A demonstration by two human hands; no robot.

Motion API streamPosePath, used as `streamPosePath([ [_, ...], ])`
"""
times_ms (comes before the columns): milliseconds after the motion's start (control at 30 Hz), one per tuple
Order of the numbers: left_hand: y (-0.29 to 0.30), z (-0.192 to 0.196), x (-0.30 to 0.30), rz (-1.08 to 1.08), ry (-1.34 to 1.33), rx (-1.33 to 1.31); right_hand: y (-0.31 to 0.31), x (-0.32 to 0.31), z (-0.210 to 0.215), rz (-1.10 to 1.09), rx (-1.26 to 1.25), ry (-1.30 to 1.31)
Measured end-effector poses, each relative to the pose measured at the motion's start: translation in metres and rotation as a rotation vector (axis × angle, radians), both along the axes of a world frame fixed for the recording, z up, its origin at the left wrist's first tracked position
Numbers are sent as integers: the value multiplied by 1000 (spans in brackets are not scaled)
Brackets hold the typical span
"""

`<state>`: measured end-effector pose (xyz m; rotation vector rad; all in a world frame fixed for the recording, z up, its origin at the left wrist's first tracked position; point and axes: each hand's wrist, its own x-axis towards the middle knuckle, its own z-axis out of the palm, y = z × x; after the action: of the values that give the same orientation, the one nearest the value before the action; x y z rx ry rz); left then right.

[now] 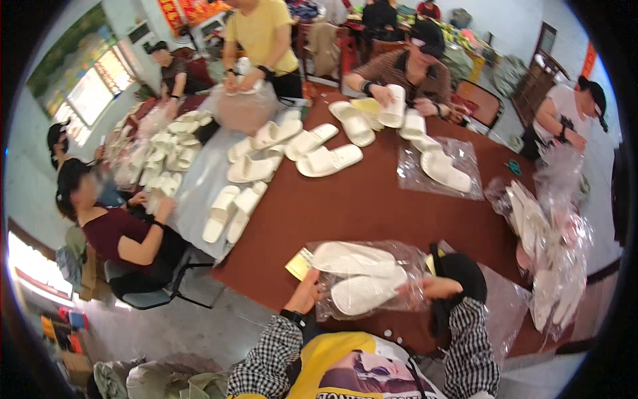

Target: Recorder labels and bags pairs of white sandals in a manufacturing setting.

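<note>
A pair of white slippers [362, 290] lies soles up inside a clear plastic bag [325, 307] at the near edge of the brown table. My left hand [304, 292] pinches the left side of this bag, thumb near the slippers' ends. Just beyond that thumb is a yellow card [299, 264]. At the bag's right end, my right hand [430, 287] reaches in toward the slippers, its fingertips against them and partly covered by the plastic. A black rounded thing [463, 274] sits by my right wrist; its kind is unclear.
Loose white slippers [329, 159] lie across the far side of the brown table [332, 216]. Another bagged slipper [445, 171] is farther right. A heap of clear bags [551, 246] hangs at the right edge. Several people work around the tables; one far person holds a slipper [393, 106].
</note>
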<state>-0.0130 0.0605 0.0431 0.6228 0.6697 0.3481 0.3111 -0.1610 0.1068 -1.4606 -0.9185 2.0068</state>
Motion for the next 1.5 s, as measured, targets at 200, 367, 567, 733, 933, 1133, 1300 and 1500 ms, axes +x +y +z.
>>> streamPosePath([
  [200, 3, 18, -1, -115, 73, 62, 26, -13, -34, -239, 633, -743],
  [367, 2, 3, -1, -159, 137, 46, 40, -11, -79, -374, 362, -715],
  [567, 6, -5, 0, -189, 59, 48, 50, -27, -74, -283, 260, -483],
  [733, 1, 9, 6, -214, 252, 123, 47, -53, -51, -243, 181, -526],
  [933, 2, 13, -5, -212, 139, 63, 29, -80, -52, -470, 434, -315],
  [1133, 5, 19, -17, -254, 142, 55, 16, -92, -28, -633, 261, -221],
  [1300, 16, 10, -28, -346, 250, 113, -2, -93, -25, -750, 47, -175],
  [1500, 23, 12, -26, -389, 374, 98, -10, -96, -37, -774, 309, -339],
])
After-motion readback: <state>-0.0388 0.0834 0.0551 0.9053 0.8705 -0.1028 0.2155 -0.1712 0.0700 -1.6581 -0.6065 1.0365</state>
